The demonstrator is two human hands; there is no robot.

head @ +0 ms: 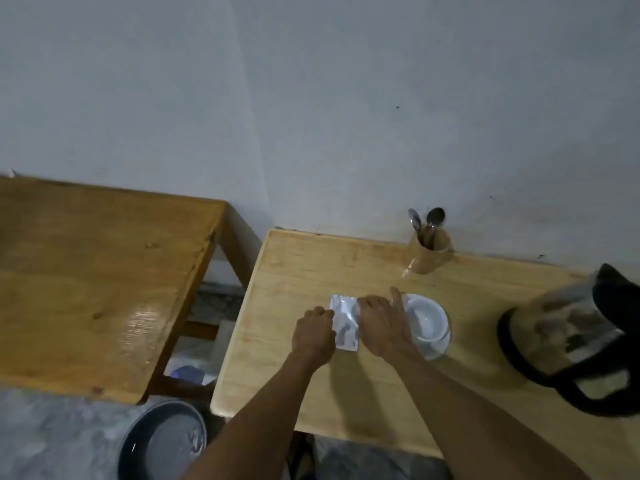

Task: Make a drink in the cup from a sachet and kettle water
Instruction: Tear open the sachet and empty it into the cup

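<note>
A person's left hand [313, 332] and right hand [379, 323] both pinch a flat silvery foil sachet [344, 322], held between them over the pale wooden table [277, 358]. Just right of the sachet, touching the right hand's far side, a white ceramic cup [427, 318] sits on its white saucer [437, 348]. Further right stands a glass kettle with black handle [568, 341]; behind the cup, a tan holder [429, 252] keeps two metal spoons [434, 218].

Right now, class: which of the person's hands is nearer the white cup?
Right. The right hand grips the sachet right beside the cup, thumb by its rim; the left hand holds the sachet's far side.
</note>
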